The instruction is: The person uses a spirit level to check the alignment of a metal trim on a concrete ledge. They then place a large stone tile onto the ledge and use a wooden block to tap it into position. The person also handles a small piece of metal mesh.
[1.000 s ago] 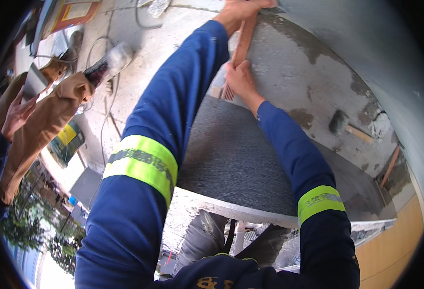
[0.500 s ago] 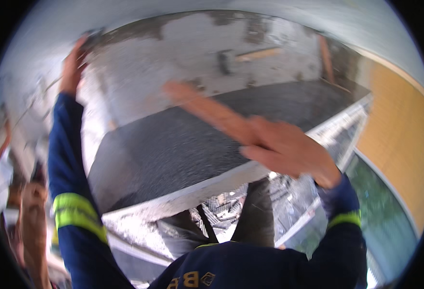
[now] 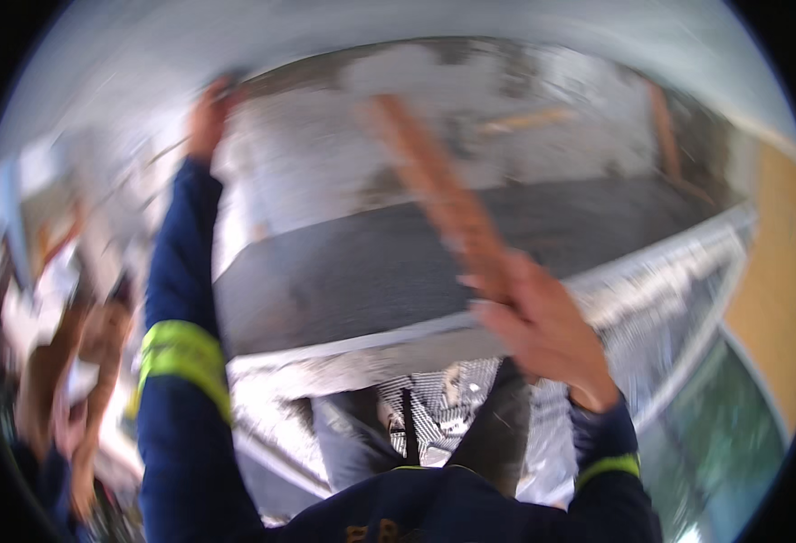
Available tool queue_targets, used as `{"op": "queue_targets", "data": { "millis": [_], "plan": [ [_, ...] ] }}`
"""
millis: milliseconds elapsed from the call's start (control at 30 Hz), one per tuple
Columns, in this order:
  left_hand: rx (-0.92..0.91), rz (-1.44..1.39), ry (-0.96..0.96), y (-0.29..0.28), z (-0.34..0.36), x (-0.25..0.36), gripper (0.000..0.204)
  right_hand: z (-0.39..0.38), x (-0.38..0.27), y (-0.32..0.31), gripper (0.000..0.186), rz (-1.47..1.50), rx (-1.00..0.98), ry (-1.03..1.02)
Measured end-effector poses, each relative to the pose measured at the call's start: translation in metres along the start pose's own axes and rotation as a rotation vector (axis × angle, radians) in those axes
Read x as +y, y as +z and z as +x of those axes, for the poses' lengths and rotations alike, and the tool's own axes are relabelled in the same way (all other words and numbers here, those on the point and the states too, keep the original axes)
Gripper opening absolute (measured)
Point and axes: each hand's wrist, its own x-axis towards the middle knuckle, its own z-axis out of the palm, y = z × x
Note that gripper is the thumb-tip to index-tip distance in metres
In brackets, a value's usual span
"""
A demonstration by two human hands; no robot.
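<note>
My right hand point(image 3: 552, 330) is closed round one end of a reddish-brown wooden stick point(image 3: 443, 195). The stick slants up and to the left, its far end smeared by motion above a dark grey slab point(image 3: 343, 271). Stretched forward at the far left, my left hand point(image 3: 208, 122) has its fingers bent round a small dark thing point(image 3: 228, 83) close to the pale upper surface. Blur hides what that thing is. Behind the slab stands a patchy grey plastered surface point(image 3: 307, 154).
A yellowish wooden handle point(image 3: 529, 120) shows against the plastered surface. The slab has a rough white front edge point(image 3: 371, 339). Rubble and striped material point(image 3: 443, 398) lie below, by my legs. A tan panel point(image 3: 782, 281) and green glass point(image 3: 705, 416) are at right. Blurred brown shapes point(image 3: 99, 353) are at left.
The stick has swung to a steeper angle, its far end higher and further right. My right hand sits slightly lower. The whole view has shifted, so the surroundings and left hand appear further right.
</note>
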Motion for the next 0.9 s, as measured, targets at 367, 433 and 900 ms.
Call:
{"op": "queue_targets", "data": {
  "millis": [367, 433, 900],
  "plan": [
    [-0.052, 0.111, -0.009, -0.025, -0.034, 0.019, 0.034, 0.01, -0.005, -0.007, 0.034, -0.109, 0.01, -0.079],
    [0.111, -1.126, -1.147, -0.04, -0.034, 0.033, 0.033, 0.005, -0.005, -0.004, 0.034, -0.135, 0.034, -0.018],
    [0.173, -1.329, -1.135, 0.005, -0.005, 0.005, 0.024, 0.012, -0.028, 0.007, 0.037, -0.135, -0.012, 0.204]
  ]
}}
